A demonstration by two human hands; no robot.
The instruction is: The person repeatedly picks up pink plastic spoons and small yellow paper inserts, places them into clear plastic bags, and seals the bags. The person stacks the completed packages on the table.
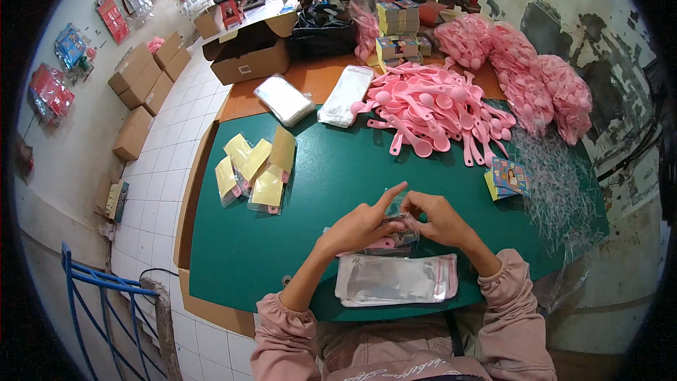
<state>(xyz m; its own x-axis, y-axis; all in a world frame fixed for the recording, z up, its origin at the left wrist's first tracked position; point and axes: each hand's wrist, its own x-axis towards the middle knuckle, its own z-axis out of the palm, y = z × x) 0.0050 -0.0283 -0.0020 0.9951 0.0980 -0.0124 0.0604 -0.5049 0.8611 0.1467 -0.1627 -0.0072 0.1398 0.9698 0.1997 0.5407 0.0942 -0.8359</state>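
Both hands meet over the near middle of the green table around a small clear plastic bag (407, 245). A pink handle end (383, 243) shows inside it. My left hand (352, 228) pinches the bag's upper part, its index finger stretched out and up. Thumb and fingertips of my right hand (443, 220) close on the same edge from the other side; the fingers partly hide the grip. Just below lies a stack of clear bags (395, 279). Filled bags with yellow cards (268, 187) lie to the left. Beyond my hands is a heap of pink spoons (437, 109).
Printed cards (510, 175) lie at the right beside tangled clear plastic strips (557, 183). Two bag stacks (283, 100) (347, 95), card stacks (397, 20) and bulging bags of pink spoons (518, 74) stand farther back. An open carton (250, 63) sits behind.
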